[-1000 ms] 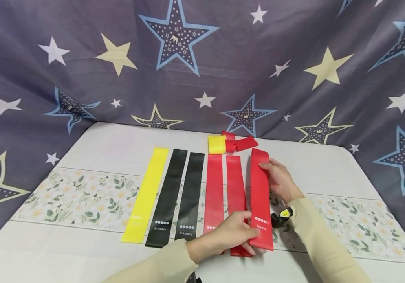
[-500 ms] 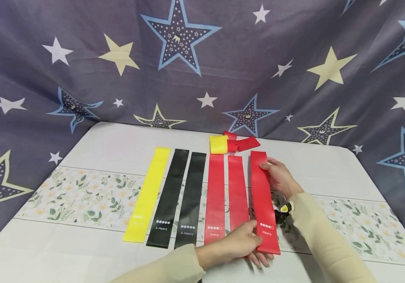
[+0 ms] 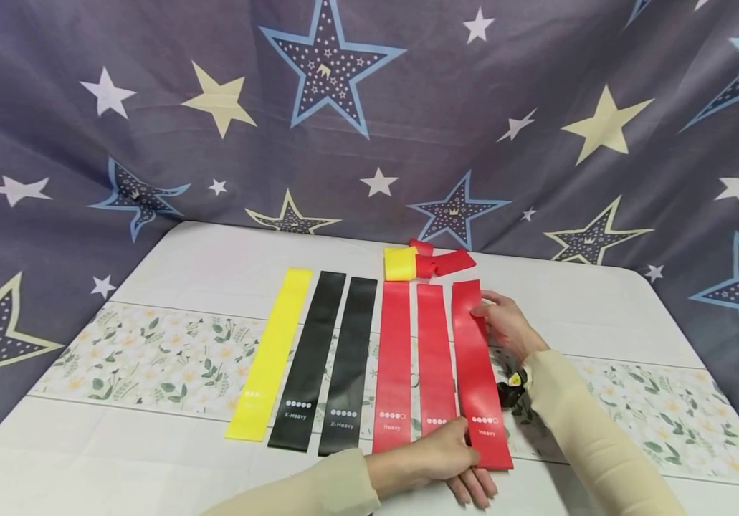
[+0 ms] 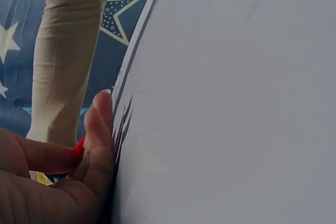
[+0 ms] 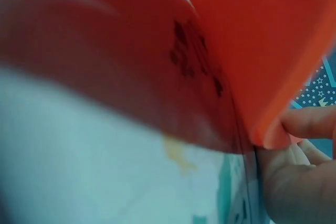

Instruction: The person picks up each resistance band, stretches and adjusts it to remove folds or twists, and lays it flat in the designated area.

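A flat red resistance band marked "Heavy" is at the right end of a row of bands. My left hand pinches its near end, thumb on top. My right hand pinches its right edge near the far end. In the left wrist view, the left hand has a sliver of red band between thumb and fingers. In the right wrist view, the red band fills the top and the right hand's fingers pinch its edge. Part of the neighbouring red band is hidden under my left hand.
Left of it lie another red "Heavy" band, two black "X-Heavy" bands and a yellow band. Behind them sit a folded yellow band and crumpled red bands. A starry cloth hangs behind the table.
The held red band's far end has moved slightly left and nearer, and the band lies lower, close to the table. Its near end has moved right and toward me with my left hand.
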`<state>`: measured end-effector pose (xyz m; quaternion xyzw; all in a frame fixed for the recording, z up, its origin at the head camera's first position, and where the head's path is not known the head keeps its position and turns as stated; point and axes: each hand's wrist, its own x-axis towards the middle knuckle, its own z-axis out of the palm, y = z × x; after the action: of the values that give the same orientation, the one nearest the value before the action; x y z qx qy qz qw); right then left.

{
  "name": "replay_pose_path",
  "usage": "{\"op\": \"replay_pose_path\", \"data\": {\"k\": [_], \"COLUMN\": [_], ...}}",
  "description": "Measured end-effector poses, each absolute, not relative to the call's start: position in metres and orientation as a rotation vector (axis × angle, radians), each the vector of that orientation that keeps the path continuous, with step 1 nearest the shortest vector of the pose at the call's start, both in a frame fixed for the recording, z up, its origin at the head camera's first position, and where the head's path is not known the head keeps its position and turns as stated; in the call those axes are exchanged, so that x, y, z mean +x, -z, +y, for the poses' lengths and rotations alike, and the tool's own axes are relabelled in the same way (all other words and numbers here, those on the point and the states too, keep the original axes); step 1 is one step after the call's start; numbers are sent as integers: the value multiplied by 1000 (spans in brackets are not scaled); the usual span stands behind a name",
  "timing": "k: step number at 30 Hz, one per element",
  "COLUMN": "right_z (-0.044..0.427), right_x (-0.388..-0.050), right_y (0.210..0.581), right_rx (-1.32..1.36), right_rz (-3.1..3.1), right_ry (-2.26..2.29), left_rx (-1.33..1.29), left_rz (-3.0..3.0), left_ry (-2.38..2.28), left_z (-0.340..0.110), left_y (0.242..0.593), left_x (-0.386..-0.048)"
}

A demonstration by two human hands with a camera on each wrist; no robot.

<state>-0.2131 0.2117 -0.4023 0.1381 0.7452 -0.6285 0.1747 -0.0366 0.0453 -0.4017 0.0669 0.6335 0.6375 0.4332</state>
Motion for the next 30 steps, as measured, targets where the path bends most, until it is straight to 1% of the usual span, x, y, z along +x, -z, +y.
{"op": "replay_pose_path", "data": {"k": [8,14,18,30], "right_z": [209,210,213,223], "right_x": [-217,-218,-218,-220], "right_y": [401,399,396,397], "right_rx": [403,330,310,323], "right_rz": [2180,2294,2327,2392], "right_ry": [1730,1641,1667,1631], "left_rx": [183,207,236,191], "left_rz": [1568,1560,1550,1570], "left_ry": [-1561,-1510,-1457,-1422], "left_z": [40,39,39,37], "left_y": [402,399,397,399], "left_x": [-39,-38,-38,-41]}}
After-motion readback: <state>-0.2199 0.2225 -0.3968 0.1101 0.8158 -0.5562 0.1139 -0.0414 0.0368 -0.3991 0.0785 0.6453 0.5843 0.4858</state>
